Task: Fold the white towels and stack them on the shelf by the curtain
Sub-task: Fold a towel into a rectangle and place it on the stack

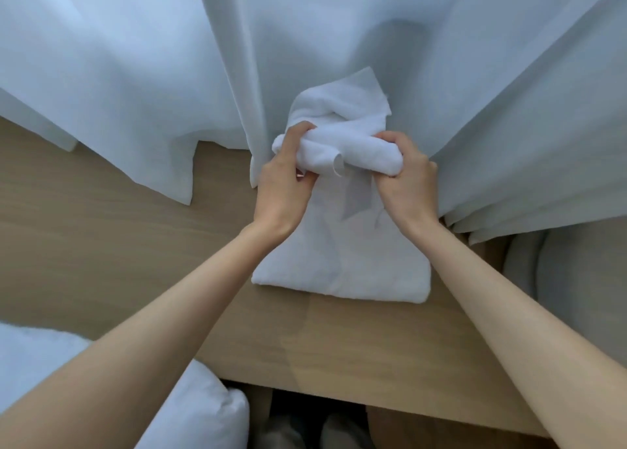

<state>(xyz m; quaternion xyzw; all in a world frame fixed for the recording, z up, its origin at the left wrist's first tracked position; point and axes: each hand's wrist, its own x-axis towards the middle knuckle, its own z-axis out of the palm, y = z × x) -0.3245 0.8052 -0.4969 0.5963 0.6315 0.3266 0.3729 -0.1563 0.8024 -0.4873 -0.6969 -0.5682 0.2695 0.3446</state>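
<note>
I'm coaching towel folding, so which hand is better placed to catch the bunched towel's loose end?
Probably the right hand: the loose end fans out just beyond its fingers, while the left hand grips the towel at its rolled end farther off.

Wide open over the bare wood of the shelf (101, 245) to the left, and along its near strip. Blocked ahead by the curtain (305, 41) — folds draped onto the wood, touching the bunched towel (342, 126). Mid-shelf taken by a folded towel (339, 265). Hemmed lower left by a white pillow (210, 411), right by a grey rounded form (576, 279).
</note>
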